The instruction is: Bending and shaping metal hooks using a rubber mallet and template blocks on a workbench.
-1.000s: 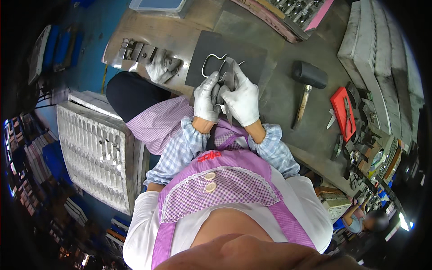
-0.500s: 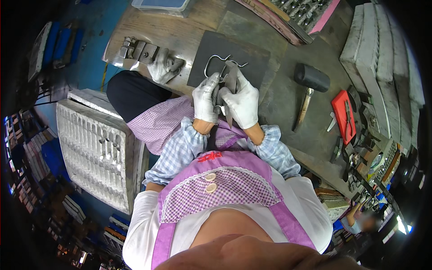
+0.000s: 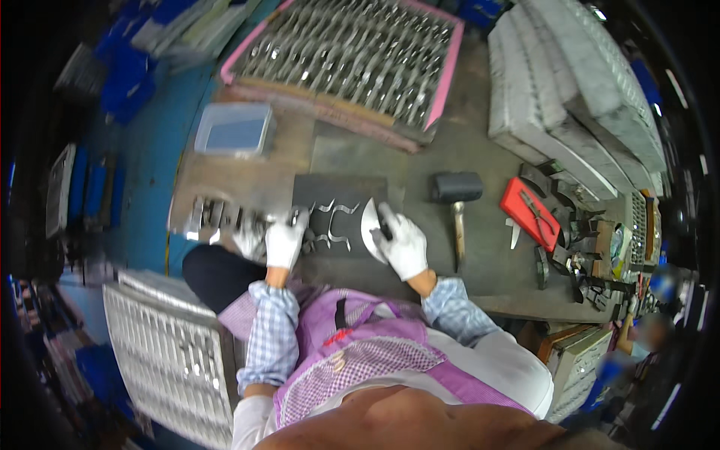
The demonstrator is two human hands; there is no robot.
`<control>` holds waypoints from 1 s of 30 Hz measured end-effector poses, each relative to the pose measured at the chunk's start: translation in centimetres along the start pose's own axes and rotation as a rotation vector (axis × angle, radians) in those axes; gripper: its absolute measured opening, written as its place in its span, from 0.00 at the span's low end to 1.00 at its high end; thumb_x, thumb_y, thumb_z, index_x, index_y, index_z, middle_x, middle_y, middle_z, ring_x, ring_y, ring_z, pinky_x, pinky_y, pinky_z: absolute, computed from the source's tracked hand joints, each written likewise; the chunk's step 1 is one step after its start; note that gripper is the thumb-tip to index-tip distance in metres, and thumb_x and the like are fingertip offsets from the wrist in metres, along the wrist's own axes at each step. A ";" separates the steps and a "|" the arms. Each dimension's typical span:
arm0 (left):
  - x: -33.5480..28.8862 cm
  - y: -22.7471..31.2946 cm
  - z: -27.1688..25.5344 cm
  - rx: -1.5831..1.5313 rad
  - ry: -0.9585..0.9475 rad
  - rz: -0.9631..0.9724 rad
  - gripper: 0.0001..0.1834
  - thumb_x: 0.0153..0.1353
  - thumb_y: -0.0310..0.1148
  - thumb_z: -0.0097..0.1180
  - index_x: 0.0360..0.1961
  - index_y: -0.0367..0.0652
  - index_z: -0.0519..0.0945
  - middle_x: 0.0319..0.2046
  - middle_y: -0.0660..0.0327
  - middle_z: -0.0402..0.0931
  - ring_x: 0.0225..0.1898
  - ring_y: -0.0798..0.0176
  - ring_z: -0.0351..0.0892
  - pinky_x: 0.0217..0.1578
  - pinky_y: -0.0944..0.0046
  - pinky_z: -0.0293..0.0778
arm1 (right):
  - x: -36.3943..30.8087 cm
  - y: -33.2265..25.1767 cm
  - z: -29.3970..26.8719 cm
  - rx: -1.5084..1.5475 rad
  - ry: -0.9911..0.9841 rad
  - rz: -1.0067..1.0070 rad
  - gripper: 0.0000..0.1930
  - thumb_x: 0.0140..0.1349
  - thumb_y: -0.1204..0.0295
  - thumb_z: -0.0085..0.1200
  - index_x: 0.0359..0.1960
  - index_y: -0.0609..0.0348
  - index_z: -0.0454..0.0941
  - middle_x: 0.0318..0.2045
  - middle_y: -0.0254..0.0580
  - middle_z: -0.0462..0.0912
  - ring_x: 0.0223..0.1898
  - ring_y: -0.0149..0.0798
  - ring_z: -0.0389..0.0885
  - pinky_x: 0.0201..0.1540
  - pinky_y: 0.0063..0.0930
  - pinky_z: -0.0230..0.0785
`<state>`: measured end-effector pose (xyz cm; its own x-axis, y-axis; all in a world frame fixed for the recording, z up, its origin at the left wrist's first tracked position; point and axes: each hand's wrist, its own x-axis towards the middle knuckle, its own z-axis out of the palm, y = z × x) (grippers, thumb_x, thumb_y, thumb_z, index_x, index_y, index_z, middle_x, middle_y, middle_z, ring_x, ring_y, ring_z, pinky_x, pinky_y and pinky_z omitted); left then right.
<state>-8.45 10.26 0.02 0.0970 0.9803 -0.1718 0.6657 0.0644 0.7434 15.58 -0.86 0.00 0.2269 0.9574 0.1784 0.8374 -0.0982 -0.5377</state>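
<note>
My right hand [image 3: 405, 246], in a white glove with darkened fingertips, grips a shiny leaf-shaped metal plate [image 3: 371, 231], pointed at its upper end. Its fingers wrap the plate's right side. Left of it, a bent silver metal wire piece [image 3: 331, 225] with wavy ends lies on a dark square mat [image 3: 341, 191]. My left hand [image 3: 285, 240], gloved too, is at the mat's left edge, beside a crumpled grey-white glove [image 3: 249, 241]. Blur hides whether its fingers hold anything. Farther left, a metal block fixture [image 3: 208, 216] sits on the bench.
A black-headed mallet [image 3: 457, 191] lies right of the mat. Beyond it are pliers on a red tray [image 3: 529, 215] and assorted tools. A pink-edged tray of metal parts [image 3: 345, 60] and a clear plastic box [image 3: 234, 131] stand at the back; stacked white trays [image 3: 540, 105] rise at right.
My hands have parted: the left moved left toward the crumpled glove, the right swung right with the metal plate. The bent wire piece now lies on the mat. My view has tilted toward the back.
</note>
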 end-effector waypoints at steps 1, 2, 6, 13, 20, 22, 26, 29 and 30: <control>-0.2 -0.3 -0.1 0.163 0.046 0.157 0.18 0.62 0.45 0.58 0.44 0.44 0.85 0.30 0.48 0.83 0.32 0.47 0.85 0.35 0.52 0.78 | -0.5 0.2 -0.5 -0.108 0.087 -0.096 0.29 0.55 0.64 0.62 0.60 0.49 0.72 0.42 0.44 0.80 0.39 0.49 0.79 0.44 0.40 0.74; -0.2 -0.6 0.4 0.260 0.088 0.236 0.13 0.62 0.41 0.57 0.44 0.50 0.85 0.29 0.48 0.83 0.32 0.46 0.84 0.36 0.52 0.79 | -1.3 0.8 -0.5 -0.100 0.130 -0.075 0.27 0.55 0.66 0.61 0.59 0.49 0.73 0.44 0.44 0.79 0.40 0.49 0.79 0.44 0.41 0.73; -0.4 0.6 1.1 0.306 0.188 0.438 0.11 0.58 0.35 0.58 0.42 0.56 0.86 0.32 0.57 0.83 0.34 0.50 0.84 0.36 0.53 0.79 | -3.7 2.3 0.7 -0.159 0.225 -0.140 0.21 0.54 0.73 0.57 0.53 0.48 0.77 0.44 0.42 0.79 0.41 0.48 0.78 0.44 0.42 0.72; 1.3 0.3 0.8 0.395 0.042 0.434 0.13 0.58 0.40 0.62 0.44 0.54 0.86 0.39 0.56 0.80 0.38 0.47 0.83 0.41 0.52 0.77 | -3.6 1.2 0.3 -0.065 0.262 -0.115 0.15 0.55 0.75 0.55 0.45 0.48 0.82 0.41 0.40 0.82 0.39 0.48 0.79 0.43 0.43 0.73; 1.9 1.4 -0.1 0.487 -0.081 0.427 0.14 0.57 0.41 0.63 0.43 0.49 0.85 0.42 0.54 0.80 0.42 0.46 0.82 0.42 0.51 0.77 | -3.6 1.3 0.3 -0.087 0.286 -0.141 0.17 0.54 0.76 0.55 0.46 0.48 0.82 0.41 0.40 0.82 0.38 0.49 0.79 0.43 0.43 0.73; 2.6 1.4 0.3 0.531 -0.096 0.421 0.13 0.56 0.40 0.63 0.41 0.48 0.85 0.41 0.53 0.81 0.41 0.46 0.83 0.42 0.51 0.77 | -3.7 1.6 0.5 -0.093 0.290 -0.152 0.17 0.53 0.75 0.55 0.46 0.48 0.82 0.41 0.40 0.81 0.38 0.49 0.79 0.42 0.42 0.73; 3.4 1.9 0.6 0.634 -0.141 0.403 0.12 0.55 0.39 0.62 0.38 0.46 0.84 0.36 0.49 0.83 0.39 0.44 0.84 0.42 0.51 0.78 | -4.0 1.4 0.8 -0.087 0.287 -0.152 0.16 0.55 0.74 0.56 0.46 0.45 0.82 0.42 0.38 0.81 0.39 0.47 0.79 0.43 0.41 0.73; 3.3 2.4 -0.4 0.576 -0.174 0.441 0.14 0.56 0.39 0.61 0.41 0.47 0.83 0.34 0.48 0.83 0.39 0.44 0.84 0.42 0.51 0.78 | -4.4 1.6 0.9 -0.096 0.320 -0.165 0.17 0.53 0.75 0.56 0.46 0.45 0.82 0.41 0.37 0.81 0.38 0.48 0.79 0.42 0.42 0.73; 3.2 2.8 -0.7 0.580 -0.170 0.442 0.14 0.56 0.39 0.61 0.41 0.47 0.83 0.34 0.48 0.83 0.39 0.44 0.84 0.42 0.51 0.78 | -4.4 1.9 0.9 -0.091 0.305 -0.152 0.17 0.53 0.75 0.56 0.46 0.45 0.82 0.41 0.37 0.81 0.38 0.48 0.79 0.42 0.42 0.73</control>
<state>-6.78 13.66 2.01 0.5278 0.8467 -0.0679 0.8167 -0.4838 0.3146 15.69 -5.04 -2.53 0.2231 0.8393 0.4958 0.9108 0.0018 -0.4128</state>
